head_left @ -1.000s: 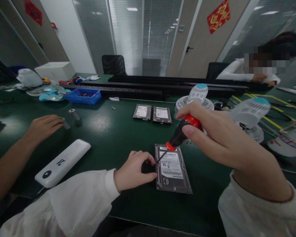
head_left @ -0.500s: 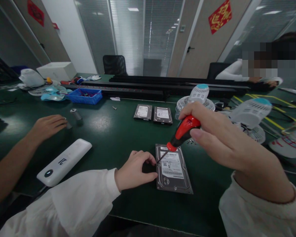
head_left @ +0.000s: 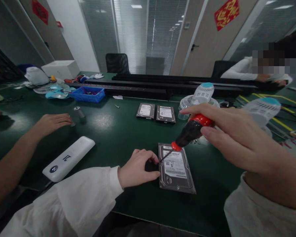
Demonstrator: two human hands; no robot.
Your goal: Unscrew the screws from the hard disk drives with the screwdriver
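A hard drive (head_left: 176,168) lies label up on the green table in front of me. At its left edge rest the thumb and curled fingers of my left hand (head_left: 140,168), steadying it. My right hand (head_left: 232,135) is wrapped round the handle of a red and black screwdriver (head_left: 191,131). The screwdriver slants down to the left, its tip at the drive's left edge beside my left fingertips. What the tip touches is too small to make out. Small screws (head_left: 195,142) lie beyond the drive, partly behind the screwdriver and my right hand.
Two more hard drives (head_left: 145,110) lie farther back. White fans (head_left: 203,93) stand at the right. On the left are a white power bank (head_left: 69,159), a metal cylinder (head_left: 79,112), a blue tray (head_left: 88,95) and another person's hand (head_left: 55,122). Another person sits at the far right.
The view has shifted slightly. The screwdriver handle has tipped lower to the right and turned in my right hand; its tip stays at the drive's left edge. My left hand keeps its place.
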